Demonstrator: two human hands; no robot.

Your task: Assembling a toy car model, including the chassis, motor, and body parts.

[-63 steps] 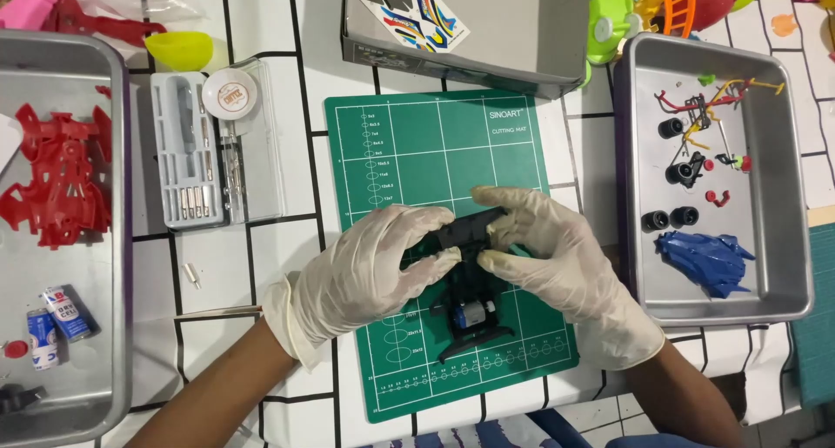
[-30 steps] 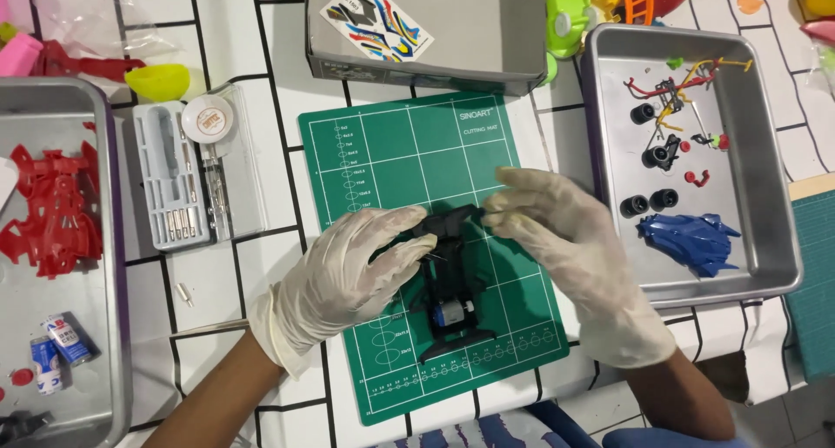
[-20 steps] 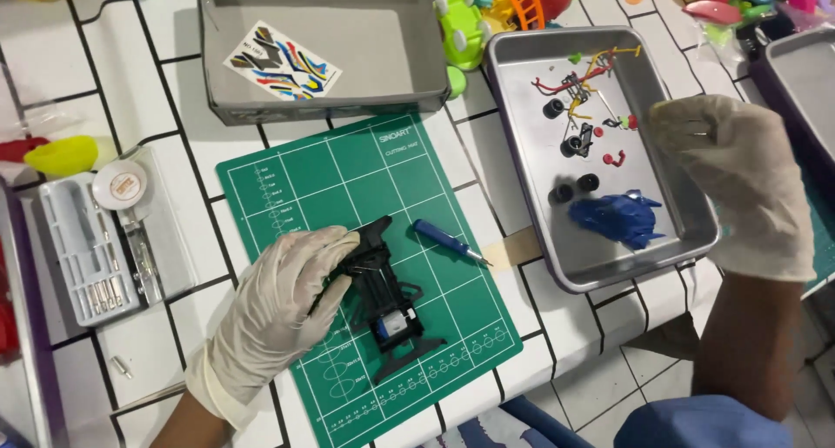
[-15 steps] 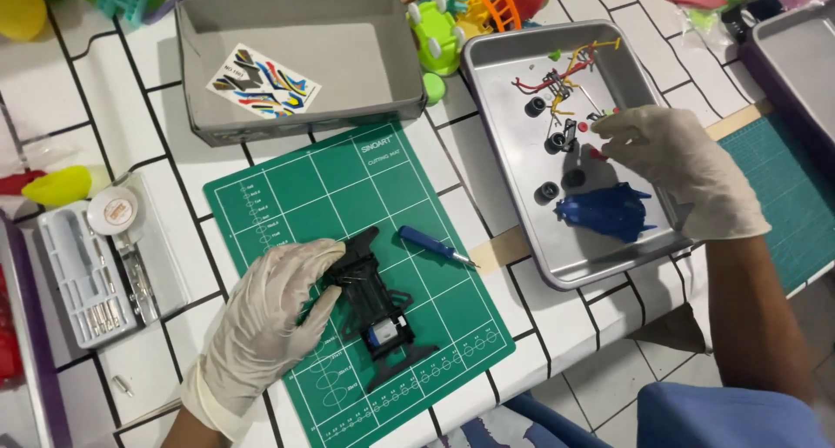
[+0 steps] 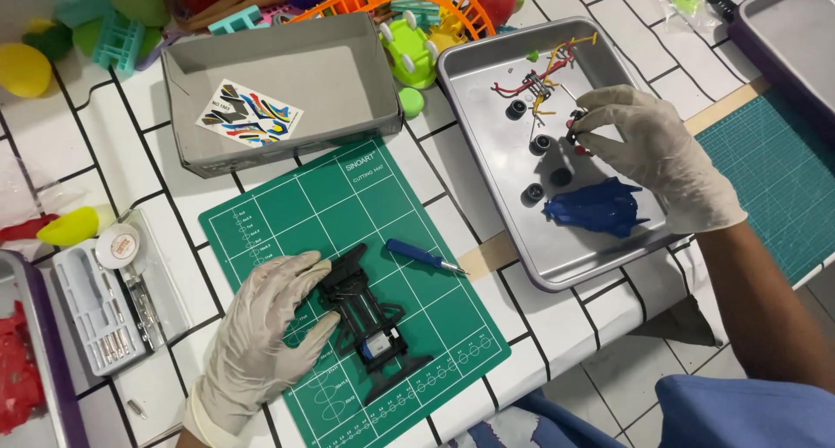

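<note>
My gloved left hand (image 5: 261, 322) rests on the green cutting mat (image 5: 348, 204) and holds the black toy car chassis (image 5: 370, 330) by its left side. A blue-handled screwdriver (image 5: 422, 256) lies loose on the mat, right of the chassis. My gloved right hand (image 5: 657, 161) reaches into the metal tray (image 5: 487, 126), and its fingertips pinch a small dark part beside the red and yellow parts sprue (image 5: 544, 74). Black wheels (image 5: 541, 143) and a blue car body shell (image 5: 596, 211) lie in that tray.
A grey cardboard box (image 5: 348, 74) with a sticker sheet (image 5: 248, 117) stands behind the mat. A clear screwdriver bit case (image 5: 104, 304) sits left. Colourful toys (image 5: 409, 22) crowd the back. Another tray (image 5: 796, 22) and a second green mat (image 5: 774, 161) are at right.
My right hand let go of the chassis, left the blue screwdriver on the mat, and moved right into the metal tray. The view swung right; my left hand stays on the chassis.
</note>
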